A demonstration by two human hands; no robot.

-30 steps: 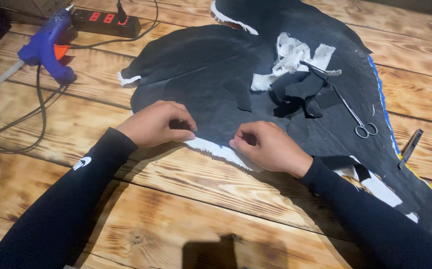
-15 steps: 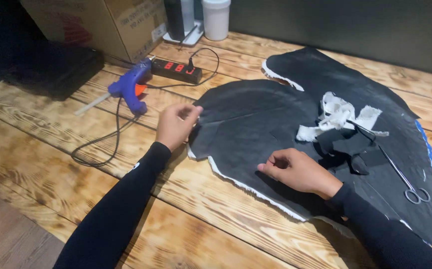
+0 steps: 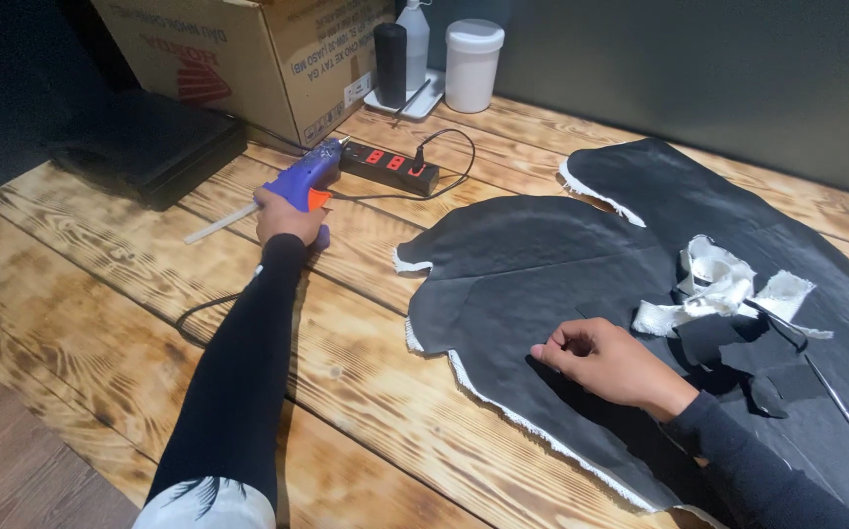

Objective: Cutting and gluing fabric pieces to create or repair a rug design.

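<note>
Blue glue gun (image 3: 305, 178) is lying on the wooden table (image 3: 365, 392) at about ten o'clock in the view, with the left hand (image 3: 287, 217) closing around its handle. Its white stick is pointing toward nine o'clock. At four o'clock the right hand (image 3: 612, 362) is resting loosely curled on the black leather sheet (image 3: 542, 269), gripping nothing. Scissors (image 3: 841, 402) are lying at three o'clock beside white scraps (image 3: 718, 289).
</note>
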